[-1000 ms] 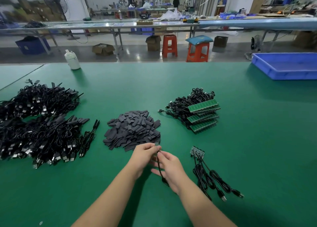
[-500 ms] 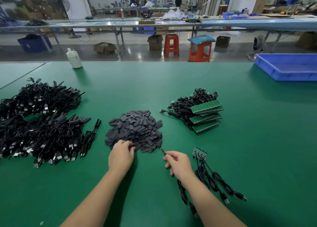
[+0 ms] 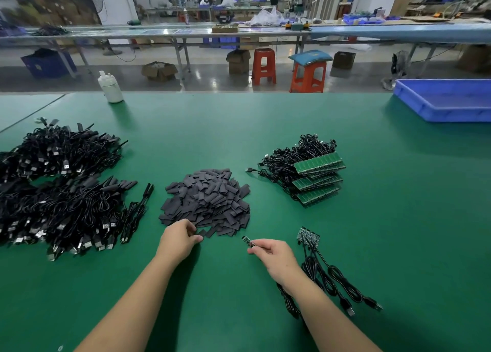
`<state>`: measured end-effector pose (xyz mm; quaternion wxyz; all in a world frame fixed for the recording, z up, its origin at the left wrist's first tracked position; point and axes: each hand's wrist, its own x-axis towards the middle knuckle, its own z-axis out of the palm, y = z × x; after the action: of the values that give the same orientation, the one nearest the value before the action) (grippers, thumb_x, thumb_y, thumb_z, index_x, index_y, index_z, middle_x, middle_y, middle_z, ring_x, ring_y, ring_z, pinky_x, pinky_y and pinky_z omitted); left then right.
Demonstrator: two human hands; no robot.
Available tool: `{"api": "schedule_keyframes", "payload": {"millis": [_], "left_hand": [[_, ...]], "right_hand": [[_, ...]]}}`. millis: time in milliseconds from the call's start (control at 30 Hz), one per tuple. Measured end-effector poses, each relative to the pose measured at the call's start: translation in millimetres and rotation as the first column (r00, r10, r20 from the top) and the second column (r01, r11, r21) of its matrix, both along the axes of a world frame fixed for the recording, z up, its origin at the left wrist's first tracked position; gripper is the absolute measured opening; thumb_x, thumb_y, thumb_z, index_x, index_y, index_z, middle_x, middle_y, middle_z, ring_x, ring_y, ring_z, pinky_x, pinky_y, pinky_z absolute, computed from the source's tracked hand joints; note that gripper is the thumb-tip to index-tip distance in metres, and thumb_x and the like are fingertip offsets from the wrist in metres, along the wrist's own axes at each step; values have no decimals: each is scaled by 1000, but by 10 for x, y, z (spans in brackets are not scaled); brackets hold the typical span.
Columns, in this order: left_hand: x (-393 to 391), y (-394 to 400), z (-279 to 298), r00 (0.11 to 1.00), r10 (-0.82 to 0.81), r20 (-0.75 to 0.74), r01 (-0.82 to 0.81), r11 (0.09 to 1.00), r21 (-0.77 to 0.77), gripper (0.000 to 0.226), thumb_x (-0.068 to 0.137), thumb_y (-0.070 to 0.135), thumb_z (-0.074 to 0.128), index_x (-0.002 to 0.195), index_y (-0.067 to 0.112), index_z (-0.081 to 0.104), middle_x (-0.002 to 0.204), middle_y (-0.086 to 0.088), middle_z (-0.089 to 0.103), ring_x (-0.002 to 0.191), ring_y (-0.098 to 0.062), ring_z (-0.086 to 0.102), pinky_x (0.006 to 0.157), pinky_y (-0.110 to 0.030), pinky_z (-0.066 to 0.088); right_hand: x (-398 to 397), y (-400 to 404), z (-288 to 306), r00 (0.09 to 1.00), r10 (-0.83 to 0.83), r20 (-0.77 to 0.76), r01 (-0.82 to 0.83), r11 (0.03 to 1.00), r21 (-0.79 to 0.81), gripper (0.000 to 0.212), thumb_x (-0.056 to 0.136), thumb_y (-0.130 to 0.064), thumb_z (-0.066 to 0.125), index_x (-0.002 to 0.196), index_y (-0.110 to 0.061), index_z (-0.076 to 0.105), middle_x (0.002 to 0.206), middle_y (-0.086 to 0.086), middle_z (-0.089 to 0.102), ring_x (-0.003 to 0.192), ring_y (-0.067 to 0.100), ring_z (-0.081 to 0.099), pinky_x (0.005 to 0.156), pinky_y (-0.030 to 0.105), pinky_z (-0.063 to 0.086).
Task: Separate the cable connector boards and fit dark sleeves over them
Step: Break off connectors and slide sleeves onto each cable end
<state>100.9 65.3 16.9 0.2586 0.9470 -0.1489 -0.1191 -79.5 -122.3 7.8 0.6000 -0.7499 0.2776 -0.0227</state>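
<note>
A heap of flat dark sleeves (image 3: 210,197) lies in the middle of the green table. My left hand (image 3: 178,238) is at the heap's near edge and pinches one dark sleeve (image 3: 199,237). To its right, my right hand (image 3: 273,254) pinches a small connector board (image 3: 247,241), whose black cable trails back under my wrist. A short strip of joined connector boards (image 3: 308,235) with black cables (image 3: 334,280) lies just right of that hand. Stacked green board panels (image 3: 317,177) with cables rest further back on the right.
Large piles of black cables (image 3: 58,192) with sleeved ends cover the table's left side. A white bottle (image 3: 110,87) stands at the far left edge. A blue tray (image 3: 449,103) sits at the far right corner. Stools, boxes and benches stand beyond the table.
My hands have parted: the left went to the sleeve heap and picked up a sleeve. The right drew a single board and its cable to the right.
</note>
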Motion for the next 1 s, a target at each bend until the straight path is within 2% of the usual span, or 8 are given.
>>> {"api": "schedule_keyframes", "payload": {"millis": [267, 433, 567, 667, 733, 800, 900, 1000], "left_hand": [[-157, 25, 62, 983, -175, 56, 172, 984, 55, 15, 84, 34, 74, 77, 32, 61, 96, 11, 53, 88, -10, 56, 85, -34, 47], [-308, 115, -9, 962, -269, 48, 269, 963, 12, 16, 82, 38, 75, 80, 35, 60, 92, 14, 54, 87, -9, 54, 79, -26, 43], [-291, 168, 8, 976, -212, 46, 213, 977, -29, 25, 81, 36, 77, 101, 32, 62, 103, 10, 50, 97, -11, 53, 88, -29, 45], [-274, 148, 29, 984, -179, 11, 179, 984, -23, 17, 82, 37, 76, 90, 29, 63, 102, 7, 48, 97, -14, 53, 87, -31, 44], [-266, 118, 48, 986, -165, -12, 165, 986, -16, 16, 83, 35, 76, 84, 28, 61, 102, 6, 48, 94, -15, 53, 82, -30, 43], [-266, 95, 77, 984, -179, -20, 179, 984, -6, 17, 84, 31, 75, 81, 26, 59, 97, 6, 51, 85, -12, 53, 73, -28, 43], [-316, 90, 111, 955, -294, -39, 292, 956, -35, 17, 87, 25, 71, 79, 28, 56, 82, 7, 61, 69, -5, 53, 60, -17, 43], [-436, 42, 148, 928, -370, -35, 361, 920, -150, 19, 89, 19, 67, 84, 36, 59, 83, 11, 64, 72, -3, 56, 67, -15, 45]], "right_hand": [[-8, -6, -43, 998, 45, -51, -49, 997, -66, 30, 95, -27, 59, 74, -47, 69, 93, -1, 76, 109, 43, 58, 95, 54, 47], [-8, -12, -26, 996, 63, -56, -67, 995, -72, 21, 95, -28, 58, 93, -41, 74, 97, -3, 75, 80, 34, 62, 82, 44, 55], [-19, -11, -9, 997, 69, -39, -72, 995, -67, 21, 93, -28, 59, 84, -38, 74, 105, 5, 73, 109, 41, 57, 91, 49, 51], [-29, -12, 16, 995, 86, -56, -90, 994, -63, 21, 93, -29, 60, 81, -36, 75, 111, 8, 72, 113, 41, 57, 96, 51, 48], [-33, -14, 36, 995, 88, -55, -91, 995, -49, 20, 93, -29, 60, 82, -36, 75, 108, 6, 74, 89, 32, 68, 83, 42, 54], [-40, -21, 42, 994, 97, -54, -99, 994, -36, 18, 94, -28, 59, 88, -37, 74, 103, 7, 74, 53, 12, 46, 62, 28, 42], [-47, -38, 25, 993, 107, -52, -108, 994, -13, 19, 96, -26, 57, 101, -38, 71, 97, 4, 75, 44, 6, 27, 51, 23, 32], [-45, -40, 27, 991, 121, -49, -122, 993, -5, 20, 97, -25, 57, 107, -37, 69, 93, -4, 75, 45, 4, 31, 49, 20, 34]]}}
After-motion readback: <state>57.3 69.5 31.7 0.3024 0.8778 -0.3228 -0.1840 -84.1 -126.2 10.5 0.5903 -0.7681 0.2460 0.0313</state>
